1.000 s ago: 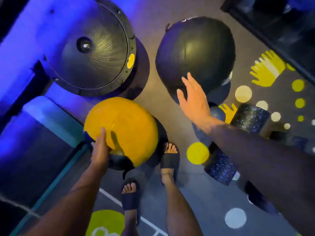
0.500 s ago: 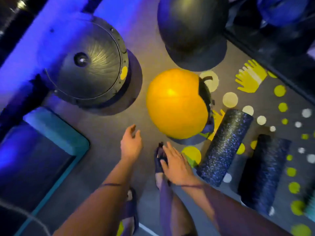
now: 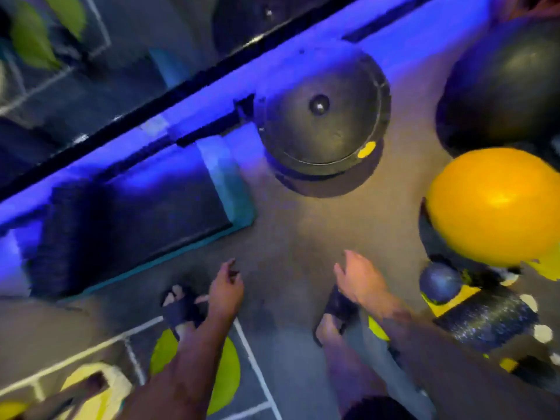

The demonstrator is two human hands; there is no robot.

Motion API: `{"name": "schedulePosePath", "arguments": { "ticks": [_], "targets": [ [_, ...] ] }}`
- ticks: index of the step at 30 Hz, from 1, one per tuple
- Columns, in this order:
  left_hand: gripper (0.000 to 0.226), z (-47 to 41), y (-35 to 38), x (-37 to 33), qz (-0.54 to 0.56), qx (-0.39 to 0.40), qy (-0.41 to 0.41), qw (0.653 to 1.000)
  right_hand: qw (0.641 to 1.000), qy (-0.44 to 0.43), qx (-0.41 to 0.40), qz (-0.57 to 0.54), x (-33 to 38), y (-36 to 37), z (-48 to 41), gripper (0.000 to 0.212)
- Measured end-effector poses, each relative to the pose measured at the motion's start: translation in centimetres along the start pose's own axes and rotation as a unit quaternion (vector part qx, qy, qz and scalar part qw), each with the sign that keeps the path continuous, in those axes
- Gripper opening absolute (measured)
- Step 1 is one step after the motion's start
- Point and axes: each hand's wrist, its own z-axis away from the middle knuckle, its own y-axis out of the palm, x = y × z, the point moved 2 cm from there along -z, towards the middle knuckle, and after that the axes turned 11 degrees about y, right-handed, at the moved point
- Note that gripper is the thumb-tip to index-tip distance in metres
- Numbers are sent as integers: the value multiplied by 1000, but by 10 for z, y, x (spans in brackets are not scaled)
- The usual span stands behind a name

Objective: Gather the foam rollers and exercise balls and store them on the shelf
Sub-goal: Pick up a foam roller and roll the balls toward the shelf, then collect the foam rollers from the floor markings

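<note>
Above floor (image 3: 303,231) between mat (image 3: 136,225) edge and yellow ball (image 3: 497,207), left hand (image 3: 225,287) and right hand (image 3: 360,280) hang released.

Count on the floor (image 3: 303,234): two large exercise balls at the right edge, namely one orange ball (image 3: 497,204) and one black ball (image 3: 509,86); one small blue ball (image 3: 441,283); one speckled foam roller (image 3: 485,321) plainly seen, lower right; one black dome trainer (image 3: 321,122); one teal-edged mat (image 3: 136,219), left.
</note>
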Motion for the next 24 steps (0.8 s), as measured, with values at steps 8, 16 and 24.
{"name": "schedulePosePath", "arguments": {
  "ticks": [8,16,24],
  "targets": [
    [53,-65,-113,123,145,-85,-68,983,994,-83,10,75,231,110,14,45],
    [50,-179,-317,315,164,-165,-34,972,984,-123,61,109,489,278,43,46],
    [70,-340,-424,459,-42,-197,31,979,989,-140,48,28,656,416,28,45]
  ]
}}
